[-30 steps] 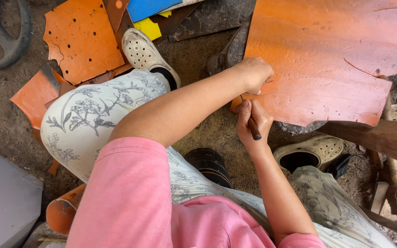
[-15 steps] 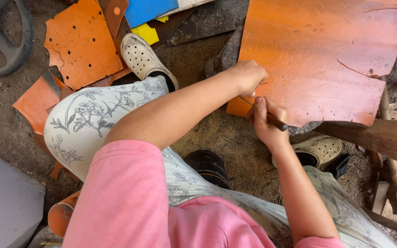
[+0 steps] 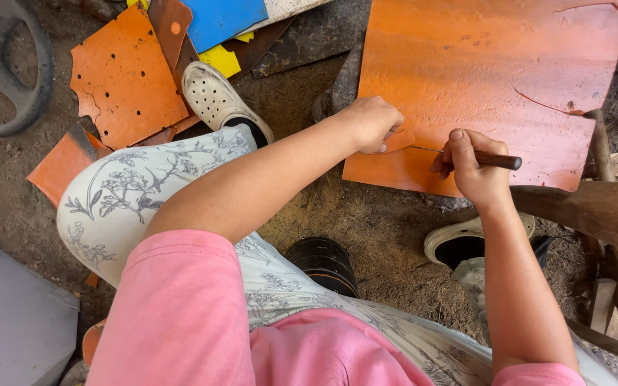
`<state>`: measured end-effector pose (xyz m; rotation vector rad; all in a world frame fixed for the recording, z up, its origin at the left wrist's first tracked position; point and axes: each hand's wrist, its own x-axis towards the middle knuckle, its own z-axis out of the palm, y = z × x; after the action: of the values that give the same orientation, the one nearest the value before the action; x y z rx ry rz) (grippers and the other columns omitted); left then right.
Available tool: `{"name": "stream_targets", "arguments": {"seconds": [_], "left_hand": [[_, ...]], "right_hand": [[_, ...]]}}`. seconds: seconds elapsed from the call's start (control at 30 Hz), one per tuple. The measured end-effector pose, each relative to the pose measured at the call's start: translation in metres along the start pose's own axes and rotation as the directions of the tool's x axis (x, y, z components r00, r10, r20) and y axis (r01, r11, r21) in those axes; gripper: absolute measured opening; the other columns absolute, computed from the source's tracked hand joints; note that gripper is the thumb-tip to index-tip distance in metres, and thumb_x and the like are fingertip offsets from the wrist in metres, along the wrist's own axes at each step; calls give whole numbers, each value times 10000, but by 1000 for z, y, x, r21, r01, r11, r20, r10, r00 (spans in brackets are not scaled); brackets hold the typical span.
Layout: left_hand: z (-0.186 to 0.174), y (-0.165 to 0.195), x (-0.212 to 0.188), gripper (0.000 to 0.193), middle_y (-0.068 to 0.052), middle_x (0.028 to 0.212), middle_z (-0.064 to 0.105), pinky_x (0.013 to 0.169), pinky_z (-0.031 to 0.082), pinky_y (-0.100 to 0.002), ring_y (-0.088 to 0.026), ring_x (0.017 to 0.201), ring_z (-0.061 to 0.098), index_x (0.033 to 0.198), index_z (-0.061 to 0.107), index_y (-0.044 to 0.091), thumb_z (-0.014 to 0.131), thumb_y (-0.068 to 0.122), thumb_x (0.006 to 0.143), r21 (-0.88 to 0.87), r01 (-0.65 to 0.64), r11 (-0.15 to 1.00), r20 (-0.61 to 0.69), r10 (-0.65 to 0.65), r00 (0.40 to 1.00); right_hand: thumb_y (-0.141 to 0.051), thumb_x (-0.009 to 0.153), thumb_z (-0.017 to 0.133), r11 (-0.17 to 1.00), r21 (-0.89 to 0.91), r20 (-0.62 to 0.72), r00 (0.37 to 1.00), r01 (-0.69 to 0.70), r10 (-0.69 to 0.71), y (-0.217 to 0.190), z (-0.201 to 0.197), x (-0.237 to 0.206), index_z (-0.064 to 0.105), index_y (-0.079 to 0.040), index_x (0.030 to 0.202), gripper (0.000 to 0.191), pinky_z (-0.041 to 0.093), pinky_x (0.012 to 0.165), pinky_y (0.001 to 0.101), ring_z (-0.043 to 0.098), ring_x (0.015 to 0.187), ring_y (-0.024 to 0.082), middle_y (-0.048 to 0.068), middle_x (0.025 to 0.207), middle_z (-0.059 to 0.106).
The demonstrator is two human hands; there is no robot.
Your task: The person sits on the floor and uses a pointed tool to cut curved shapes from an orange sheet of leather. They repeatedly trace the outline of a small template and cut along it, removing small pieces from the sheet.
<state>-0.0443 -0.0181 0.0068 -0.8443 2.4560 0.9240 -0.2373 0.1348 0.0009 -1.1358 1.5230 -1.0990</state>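
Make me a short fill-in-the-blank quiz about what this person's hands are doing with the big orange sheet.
1. The right hand grips a thin tool with a ____ wooden handle.
2. The left hand pinches a strip at the cut edge of the large ____ sheet.
3. The perforated shoe lies beside a smaller orange piece dotted with ____.

Missing words: brown; orange; holes

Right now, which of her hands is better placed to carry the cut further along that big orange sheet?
The right hand, probably. It grips the brown-handled knife with the blade lying on the orange sheet. The left hand is busy pinching the sheet's cut strip near its lower edge, so it suits steadying rather than cutting.
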Motion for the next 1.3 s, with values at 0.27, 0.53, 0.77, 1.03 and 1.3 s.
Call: {"name": "stream_targets", "arguments": {"seconds": [0.27,0.53,0.77,1.03,1.3], "left_hand": [[1,-4,1,235,-35,915,707,846,551,-396,-220,974,671,828,629,97,856,141,787,-18,1,1000,-18,-2,1000],[-2,-3,-1,240,-24,894,694,833,553,-376,-201,937,672,821,624,92,857,135,786,-56,34,998,-3,-34,999],[-4,2,0,242,-10,877,684,817,554,-354,-180,911,657,795,626,101,858,167,783,-36,53,998,13,-53,999],[-2,-2,1,240,-35,920,710,832,555,-367,-210,938,678,831,634,94,863,139,771,-39,43,998,-33,-44,998],[11,-10,10,271,-45,918,725,853,539,-404,-259,1003,676,837,662,119,897,198,730,-13,-29,1000,-111,27,993]], "right_hand": [[-259,1157,521,999,39,-19,999,-34,35,1,-1,3,595,20,834,433,516,589,296,620,636,149,119,727,661],[-224,1159,496,997,57,-55,997,-58,61,4,-2,0,587,15,829,417,517,586,302,617,630,159,121,722,657],[-224,1164,504,1000,1,-83,996,-18,18,-7,7,2,609,7,830,419,490,561,305,601,604,154,109,699,642],[-248,1133,613,983,-160,-292,946,94,-138,-1,40,1,506,-45,898,329,465,562,276,600,605,119,78,681,601],[-173,1113,687,930,-314,-403,861,189,-311,19,78,-9,492,-45,764,420,482,482,265,656,558,113,56,611,623]]}}
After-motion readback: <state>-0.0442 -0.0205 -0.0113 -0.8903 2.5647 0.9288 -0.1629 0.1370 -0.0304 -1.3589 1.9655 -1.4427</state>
